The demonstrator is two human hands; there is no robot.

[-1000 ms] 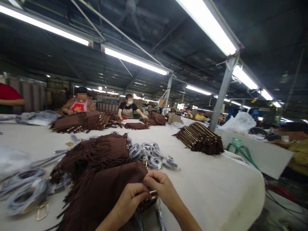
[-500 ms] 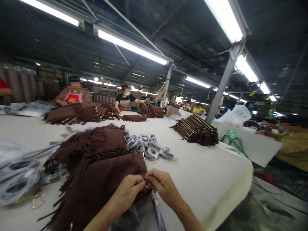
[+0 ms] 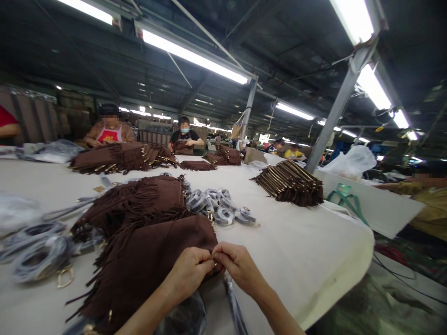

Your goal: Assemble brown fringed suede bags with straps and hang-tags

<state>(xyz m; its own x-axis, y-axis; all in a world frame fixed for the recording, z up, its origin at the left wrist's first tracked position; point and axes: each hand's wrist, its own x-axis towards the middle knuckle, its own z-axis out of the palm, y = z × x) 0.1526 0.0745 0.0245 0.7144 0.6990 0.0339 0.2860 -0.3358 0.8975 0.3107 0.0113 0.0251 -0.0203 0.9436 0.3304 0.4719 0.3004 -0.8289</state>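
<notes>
A dark brown fringed bag lies on the white table in front of me. At its right corner my left hand and my right hand meet, fingertips pinched together. A small metal fitting shows as a glint between them; most of it is hidden by the fingers. From below the right hand a plastic-wrapped strap runs down toward me. Just above the bag's top edge, a gold clasp sits close to the hands. Another brown fringed bag lies behind, partly under the fringe.
Coiled wrapped straps lie beyond the bag, and more coils to the left. A stack of gold-edged brown bags stands at right. Further bags are piled across the table, where two people sit. The table's rounded edge is at right.
The view has shifted slightly, so the scene sits a little to the right. My hands keep their pinch at the bag's corner. Across the table, a person has drawn an outstretched arm in.
</notes>
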